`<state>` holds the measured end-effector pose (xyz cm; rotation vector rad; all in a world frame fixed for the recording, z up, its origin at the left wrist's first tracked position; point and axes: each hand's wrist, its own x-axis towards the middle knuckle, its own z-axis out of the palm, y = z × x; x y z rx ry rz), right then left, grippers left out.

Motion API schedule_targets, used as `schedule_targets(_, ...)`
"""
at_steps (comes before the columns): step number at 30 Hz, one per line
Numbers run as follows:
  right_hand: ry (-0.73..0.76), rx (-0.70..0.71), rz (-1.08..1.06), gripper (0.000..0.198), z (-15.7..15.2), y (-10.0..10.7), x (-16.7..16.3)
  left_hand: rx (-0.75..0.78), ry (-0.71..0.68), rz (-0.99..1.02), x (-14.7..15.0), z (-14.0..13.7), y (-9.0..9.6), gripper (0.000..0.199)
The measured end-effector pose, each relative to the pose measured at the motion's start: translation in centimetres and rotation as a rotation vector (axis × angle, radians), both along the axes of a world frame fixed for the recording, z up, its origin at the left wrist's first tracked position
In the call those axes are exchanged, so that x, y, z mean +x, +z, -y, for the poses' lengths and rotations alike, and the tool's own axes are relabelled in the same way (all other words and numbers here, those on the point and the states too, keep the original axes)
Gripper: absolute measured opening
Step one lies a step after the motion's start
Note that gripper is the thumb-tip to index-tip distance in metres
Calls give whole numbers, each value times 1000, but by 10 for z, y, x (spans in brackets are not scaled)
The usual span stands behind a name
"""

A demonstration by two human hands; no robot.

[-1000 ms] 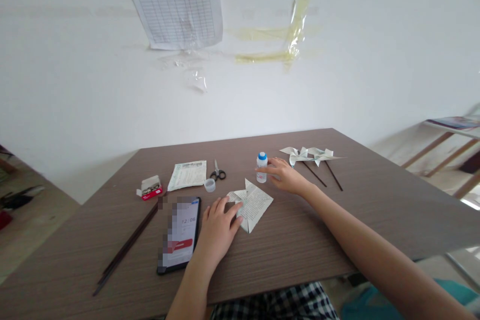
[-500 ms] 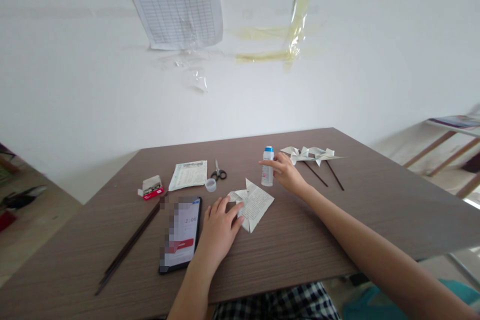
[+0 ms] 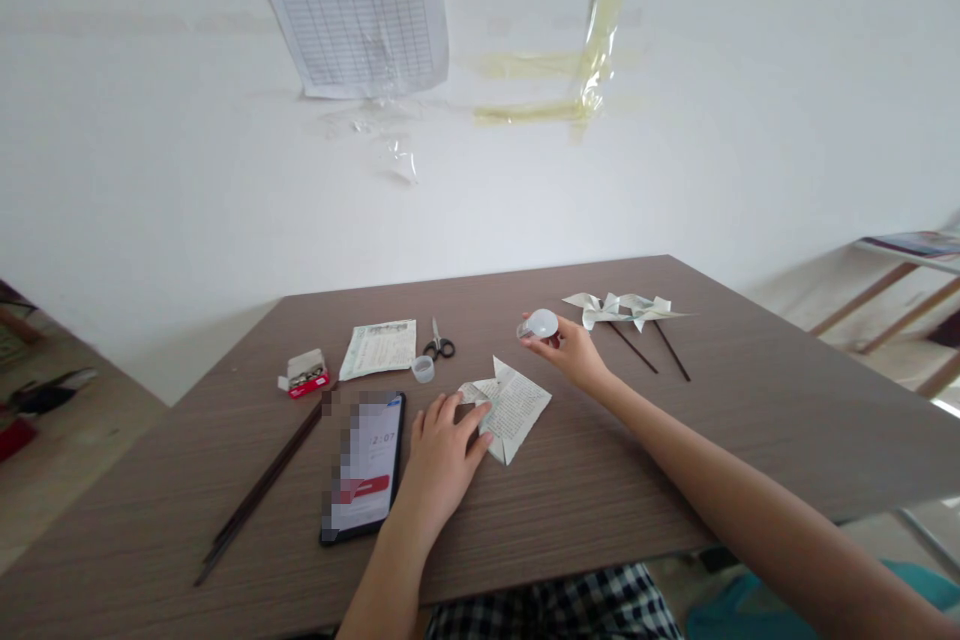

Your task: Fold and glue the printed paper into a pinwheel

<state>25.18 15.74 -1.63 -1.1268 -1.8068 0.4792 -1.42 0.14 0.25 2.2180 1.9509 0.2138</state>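
Note:
A folded piece of printed paper (image 3: 519,407) lies on the table, its cut corners partly lifted. My left hand (image 3: 442,445) rests on its left side, fingers spread and pressing lightly. My right hand (image 3: 570,350) grips a clear glue bottle (image 3: 541,324) above the table, just beyond the paper's upper right corner. The bottle is tipped so that its round base faces me, and its blue top is hidden. A small clear cap (image 3: 423,369) stands on the table beyond my left hand.
Scissors (image 3: 439,345) lie near a stack of printed paper (image 3: 379,348). To the left are a small red box (image 3: 307,378), dark thin sticks (image 3: 262,485) and a phone (image 3: 365,470). Two paper pinwheels (image 3: 626,310) on sticks lie at the back right.
My right hand has closed around the glue bottle, lifted it off the table and tipped it over. My left hand stays on the folded paper.

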Motion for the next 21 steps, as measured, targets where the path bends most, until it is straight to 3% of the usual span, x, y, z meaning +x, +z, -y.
schedule_targets(5,84,-128,-9,54,8,-4,-15,13,-5,-4,4,1,3,52)
schedule_targets(10,169,-126,112,64,19,-8,-32,33,-6,9,5,1,1,49)
schedule_targets(17,158,-2,262,64,26,-11,-42,78,-8,11,3,0,-6,48)
schedule_targets(21,217,40,300,54,25,-14,-42,77,-2,25,4,0,-6,46)
